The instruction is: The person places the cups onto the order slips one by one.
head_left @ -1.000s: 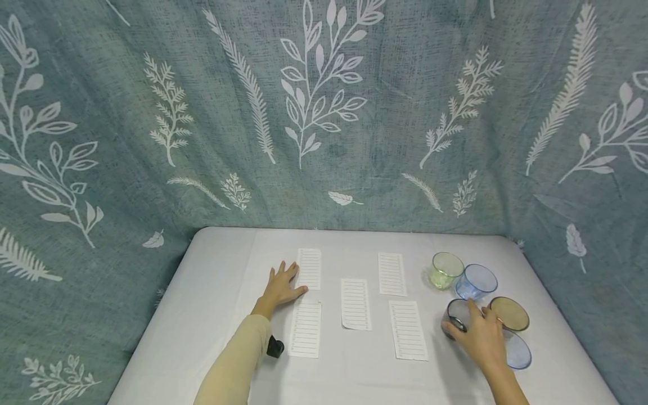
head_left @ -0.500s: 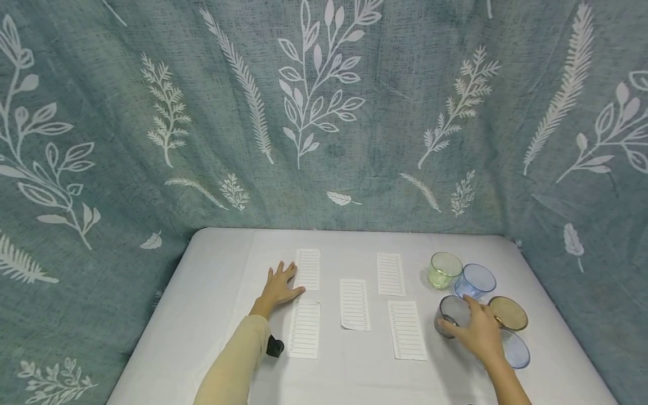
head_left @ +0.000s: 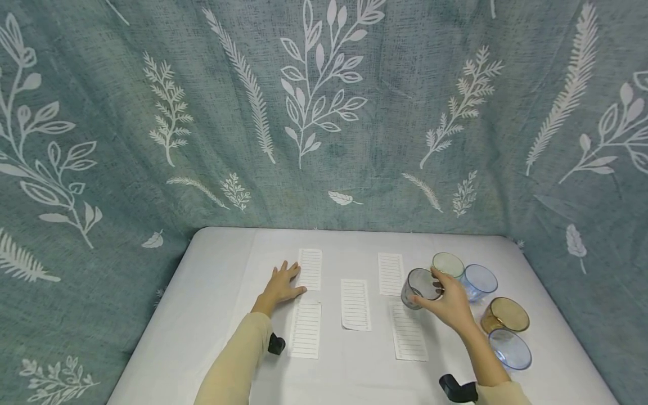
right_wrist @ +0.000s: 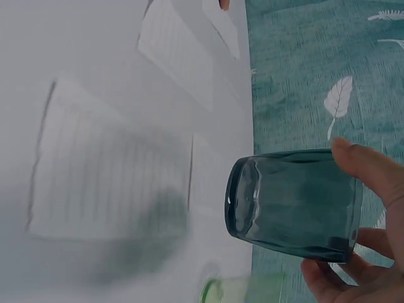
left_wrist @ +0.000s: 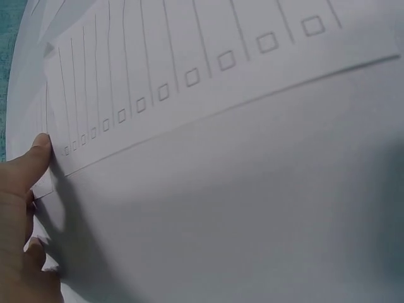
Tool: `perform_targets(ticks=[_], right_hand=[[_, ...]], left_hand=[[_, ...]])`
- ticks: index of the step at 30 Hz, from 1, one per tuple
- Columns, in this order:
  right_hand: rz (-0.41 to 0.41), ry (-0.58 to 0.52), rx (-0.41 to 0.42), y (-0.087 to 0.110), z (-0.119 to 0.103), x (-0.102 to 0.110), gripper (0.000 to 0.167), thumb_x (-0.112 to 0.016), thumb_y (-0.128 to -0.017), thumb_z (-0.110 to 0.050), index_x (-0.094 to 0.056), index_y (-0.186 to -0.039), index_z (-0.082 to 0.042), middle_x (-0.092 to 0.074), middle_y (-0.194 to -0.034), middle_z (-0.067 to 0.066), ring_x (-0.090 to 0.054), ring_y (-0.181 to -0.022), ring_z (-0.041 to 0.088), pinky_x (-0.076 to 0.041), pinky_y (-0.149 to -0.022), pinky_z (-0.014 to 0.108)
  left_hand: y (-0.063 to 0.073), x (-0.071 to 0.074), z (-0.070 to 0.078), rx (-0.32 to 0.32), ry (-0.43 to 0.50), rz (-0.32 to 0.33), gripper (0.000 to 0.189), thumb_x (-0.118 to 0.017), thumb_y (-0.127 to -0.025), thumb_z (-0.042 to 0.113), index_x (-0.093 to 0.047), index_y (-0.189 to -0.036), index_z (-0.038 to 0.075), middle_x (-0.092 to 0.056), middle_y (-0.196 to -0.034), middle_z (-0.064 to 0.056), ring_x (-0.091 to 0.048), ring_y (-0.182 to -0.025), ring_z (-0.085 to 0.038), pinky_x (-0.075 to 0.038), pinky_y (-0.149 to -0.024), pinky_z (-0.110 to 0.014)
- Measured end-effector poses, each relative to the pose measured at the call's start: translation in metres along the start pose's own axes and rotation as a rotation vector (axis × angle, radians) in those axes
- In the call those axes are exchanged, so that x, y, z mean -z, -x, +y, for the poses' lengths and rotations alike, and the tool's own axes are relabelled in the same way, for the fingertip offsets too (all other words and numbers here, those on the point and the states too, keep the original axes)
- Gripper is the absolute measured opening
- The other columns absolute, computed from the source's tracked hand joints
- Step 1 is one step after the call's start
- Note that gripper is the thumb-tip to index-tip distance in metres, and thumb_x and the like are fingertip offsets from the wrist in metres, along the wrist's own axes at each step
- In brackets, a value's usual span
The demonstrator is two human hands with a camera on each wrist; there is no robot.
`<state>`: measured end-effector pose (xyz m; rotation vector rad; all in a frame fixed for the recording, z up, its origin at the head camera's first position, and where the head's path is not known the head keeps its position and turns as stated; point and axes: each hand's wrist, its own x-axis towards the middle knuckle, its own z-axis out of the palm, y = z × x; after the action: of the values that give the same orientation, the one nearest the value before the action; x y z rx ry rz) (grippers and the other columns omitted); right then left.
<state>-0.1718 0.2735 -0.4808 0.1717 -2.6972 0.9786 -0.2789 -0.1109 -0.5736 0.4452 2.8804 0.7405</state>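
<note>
My right hand (head_left: pixel 450 301) holds a smoky grey glass (head_left: pixel 411 295) near its rim, between thumb and fingers. The glass is raised above the table, over the gap between the two right-hand lined paper slips. In the right wrist view the thumb (right_wrist: pixel 369 167) lies on one side of the tumbler and the fingers on the other. My left hand (head_left: pixel 278 287) rests on the table with spread fingers, at the left edge of the far-left paper slip (head_left: pixel 310 270). Its thumb (left_wrist: pixel 38 161) touches near that slip's lower corner in the left wrist view.
A green glass (head_left: pixel 445 260), a blue glass (head_left: pixel 478 284), an amber glass (head_left: pixel 508 315) and a pale blue glass (head_left: pixel 511 350) stand at the right of the white table (head_left: pixel 217 304). Further lined slips lie at near left (head_left: pixel 305 332), centre (head_left: pixel 356 306), far right (head_left: pixel 391 275) and near right (head_left: pixel 410 337).
My right hand has lifted the grey glass from beside the amber one and carried it left and away from me, towards the right-hand slips. My left hand has stayed in place.
</note>
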Motion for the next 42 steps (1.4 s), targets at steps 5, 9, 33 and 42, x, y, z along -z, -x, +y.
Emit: perform_targets(ticks=[5, 9, 33, 42], right_hand=[[-0.027, -0.070, 0.027, -0.025, -0.005, -0.017, 0.081, -0.082, -0.071, -0.020, -0.042, -0.132, 0.014, -0.052, -0.121, 0.034, -0.057, -0.101, 0.045, -0.051, -0.084, 0.054], [-0.056, -0.146, 0.029, -0.043, -0.011, -0.032, 0.081, -0.082, -0.072, -0.019, -0.041, -0.134, 0.012, -0.050, -0.125, 0.033, -0.056, -0.104, 0.045, -0.049, -0.089, 0.053], [-0.153, -0.222, -0.035, -0.118, -0.055, -0.112, 0.085, -0.085, -0.068, -0.022, -0.042, -0.134, 0.011, -0.049, -0.132, 0.029, -0.053, -0.115, 0.042, -0.049, -0.093, 0.048], [-0.160, -0.221, -0.016, -0.128, -0.073, -0.143, 0.085, -0.085, -0.069, -0.023, -0.043, -0.134, 0.011, -0.050, -0.132, 0.027, -0.054, -0.115, 0.040, -0.050, -0.092, 0.047]], left_hand=[[-0.001, 0.004, 0.006, 0.033, 0.042, -0.017, 0.070, -0.073, -0.081, 0.034, -0.046, -0.136, 0.000, -0.036, -0.148, -0.016, -0.021, -0.137, -0.046, -0.021, -0.110, -0.060], [-0.001, 0.006, 0.008, 0.053, 0.054, -0.021, 0.070, -0.073, -0.081, 0.034, -0.046, -0.137, 0.001, -0.035, -0.148, -0.015, -0.021, -0.134, -0.053, -0.023, -0.107, -0.063], [-0.002, -0.002, 0.000, 0.055, 0.134, -0.015, 0.071, -0.072, -0.081, 0.032, -0.043, -0.139, 0.001, -0.031, -0.150, -0.015, -0.013, -0.139, -0.047, -0.015, -0.109, -0.064], [-0.002, -0.004, -0.006, 0.050, 0.128, -0.007, 0.072, -0.071, -0.082, 0.035, -0.043, -0.140, 0.003, -0.031, -0.151, -0.014, -0.013, -0.141, -0.043, -0.014, -0.110, -0.063]])
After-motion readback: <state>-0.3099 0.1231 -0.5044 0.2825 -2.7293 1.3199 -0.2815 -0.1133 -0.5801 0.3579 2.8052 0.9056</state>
